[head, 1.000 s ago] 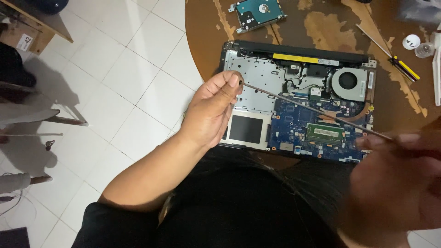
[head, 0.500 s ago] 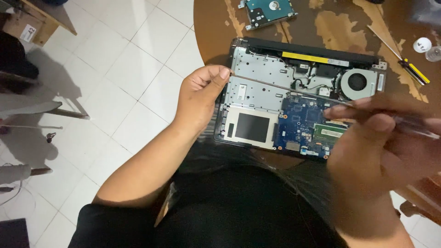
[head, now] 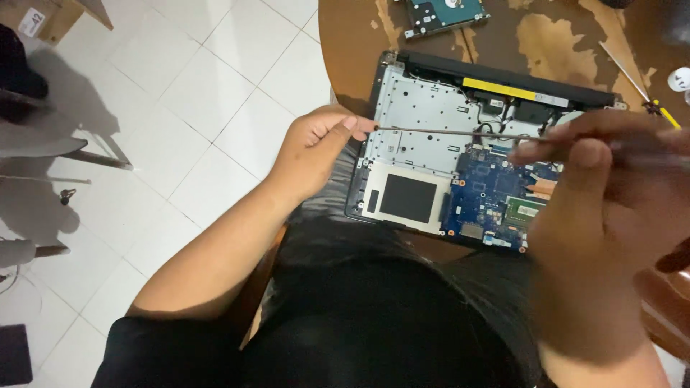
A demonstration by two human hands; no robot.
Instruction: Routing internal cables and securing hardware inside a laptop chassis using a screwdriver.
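The left hand (head: 316, 147) pinches one end of a thin dark rod (head: 445, 131) between thumb and forefinger, and the blurred right hand (head: 604, 179) closes its fingers on the other end — the rod spans level above the opened laptop (head: 402, 179). The laptop lies on a worn round wooden table (head: 352, 43) — a hard drive (head: 445, 13) sits beyond it, a yellow-handled screwdriver (head: 636, 79) to the right.

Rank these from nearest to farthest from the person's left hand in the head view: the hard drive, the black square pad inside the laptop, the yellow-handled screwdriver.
From the left hand:
1. Black square pad, just right, inside the laptop.
2. Hard drive, on the table's top edge.
3. Yellow-handled screwdriver, far right.
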